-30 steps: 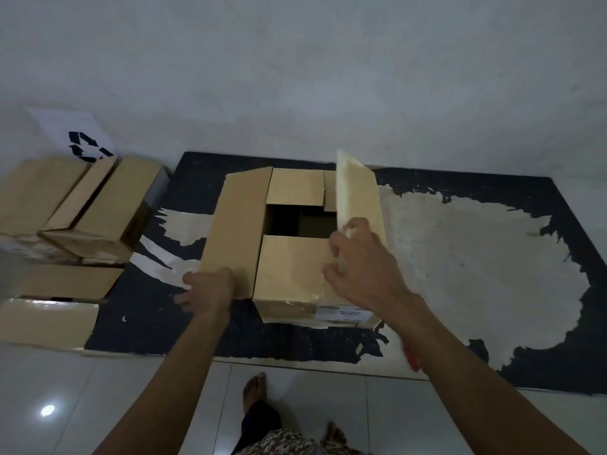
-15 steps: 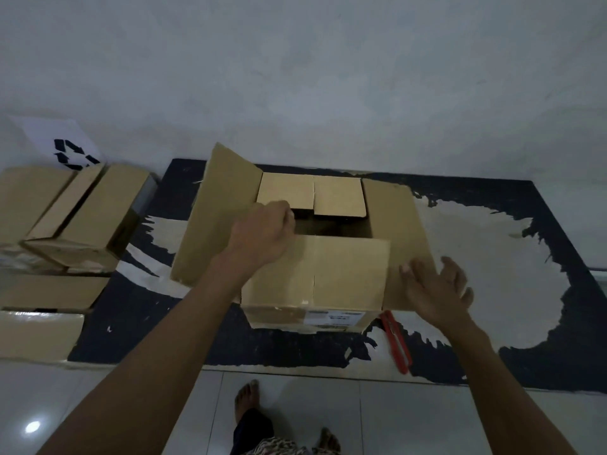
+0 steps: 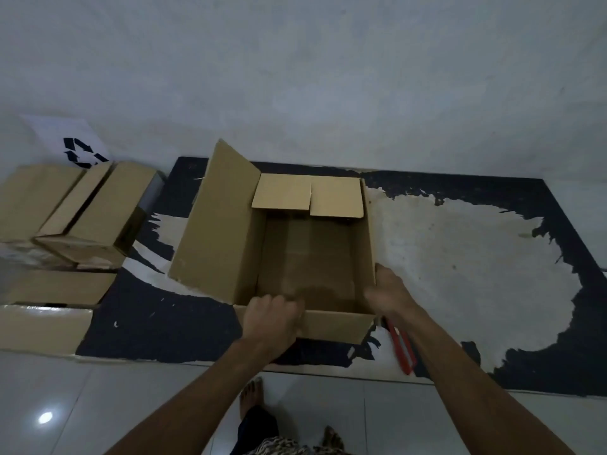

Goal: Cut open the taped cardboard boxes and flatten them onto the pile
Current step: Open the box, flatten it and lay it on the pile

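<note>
Open box (image 3: 305,257), centre of the mat (image 3: 460,257): top flaps spread, interior bare, walls standing, so cutting looks done and flattening remains. Left hand (image 3: 272,318) grips the near wall; right hand (image 3: 389,292) holds the right corner. Red cutter (image 3: 402,348) lies at 5 o'clock; other boxes (image 3: 82,218) at 9 o'clock.

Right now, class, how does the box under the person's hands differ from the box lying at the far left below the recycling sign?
The open box sits mouth up on the mat, flaps spread; the left box lies on its side against other cardboard. The left hand grips the open box's near wall and the right hand holds its right wall; nobody touches the left box. Both are plain brown cardboard.
</note>
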